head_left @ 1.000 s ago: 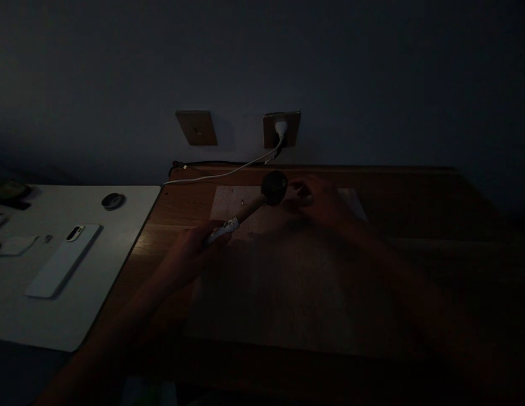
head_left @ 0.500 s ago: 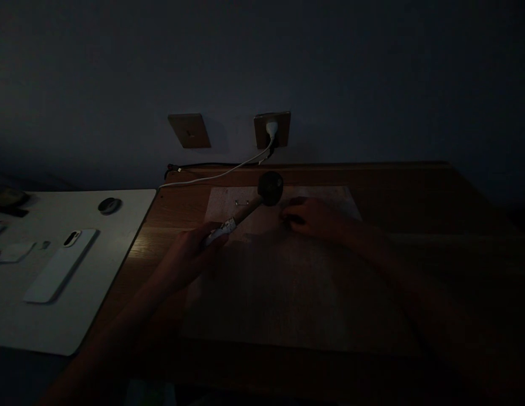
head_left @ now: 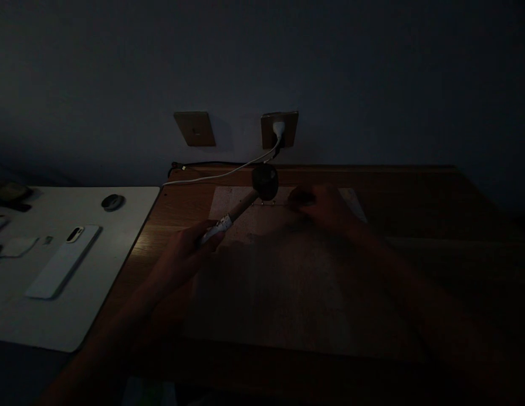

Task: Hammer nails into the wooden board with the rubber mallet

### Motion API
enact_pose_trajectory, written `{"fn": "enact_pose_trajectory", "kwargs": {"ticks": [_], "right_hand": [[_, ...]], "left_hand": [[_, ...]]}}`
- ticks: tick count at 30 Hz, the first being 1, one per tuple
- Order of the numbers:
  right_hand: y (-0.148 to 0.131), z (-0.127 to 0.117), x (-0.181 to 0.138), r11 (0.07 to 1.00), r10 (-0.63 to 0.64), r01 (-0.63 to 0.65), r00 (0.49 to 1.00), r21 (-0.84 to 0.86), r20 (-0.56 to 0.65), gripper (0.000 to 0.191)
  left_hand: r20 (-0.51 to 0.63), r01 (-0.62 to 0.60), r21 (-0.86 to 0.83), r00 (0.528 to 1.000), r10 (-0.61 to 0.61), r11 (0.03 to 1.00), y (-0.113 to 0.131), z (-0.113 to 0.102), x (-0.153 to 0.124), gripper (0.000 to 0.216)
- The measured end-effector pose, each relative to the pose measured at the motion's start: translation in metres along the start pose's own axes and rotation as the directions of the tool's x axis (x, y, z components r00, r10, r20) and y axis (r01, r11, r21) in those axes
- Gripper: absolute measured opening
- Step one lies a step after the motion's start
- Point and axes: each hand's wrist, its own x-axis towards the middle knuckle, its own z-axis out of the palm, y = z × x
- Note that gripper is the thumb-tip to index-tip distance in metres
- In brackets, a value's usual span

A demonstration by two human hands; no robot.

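The scene is very dark. My left hand (head_left: 184,254) is closed round the pale handle of a mallet (head_left: 245,200), whose round dark head hangs just above the far part of a light board (head_left: 262,282) lying on the wooden table (head_left: 414,203). My right hand (head_left: 321,206) rests on the board just right of the mallet head, fingers bent together as if pinching something too small and dark to name. A small metal piece (head_left: 268,203) lies on the board under the mallet head.
A white surface (head_left: 42,316) at the left carries a white phone (head_left: 63,260), a dark round object (head_left: 113,201) and small items. On the wall are two plates and a white plug (head_left: 279,128) with a cable running left.
The mallet head rose and shifted slightly left. My right hand moved a little away from me along the board. The camera view shifted slightly.
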Motion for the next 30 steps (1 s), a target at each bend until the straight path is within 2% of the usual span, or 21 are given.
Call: {"fn": "enact_pose_trajectory", "kwargs": {"ticks": [2,6,17,25,30], "right_hand": [[0.001,0.002,0.003,0.999,0.029,-0.028,0.999,0.043,-0.032,0.012],[0.000,0.009,0.006,0.999,0.000,0.001,1.000,0.039,-0.014,0.011],[-0.001,0.008,0.005,0.992,-0.071,0.078,0.995,-0.096,0.074,0.026],[-0.004,0.013,0.008,0.978,-0.088,0.101,0.993,-0.181,0.077,0.023],[-0.006,0.013,0.011,0.986,-0.028,0.034,0.999,-0.161,0.035,0.027]], "left_hand": [[0.000,0.005,-0.012,1.000,-0.005,1.000,0.000,0.000,0.000,0.052],[0.003,0.012,-0.023,1.000,-0.012,1.000,0.001,-0.001,-0.001,0.053],[0.019,-0.007,-0.024,1.000,0.008,1.000,-0.006,0.002,0.001,0.055],[0.037,0.003,-0.020,0.999,-0.002,1.000,-0.001,0.001,0.000,0.055],[0.054,0.008,-0.034,0.999,-0.006,0.999,0.003,0.003,0.004,0.058]]}}
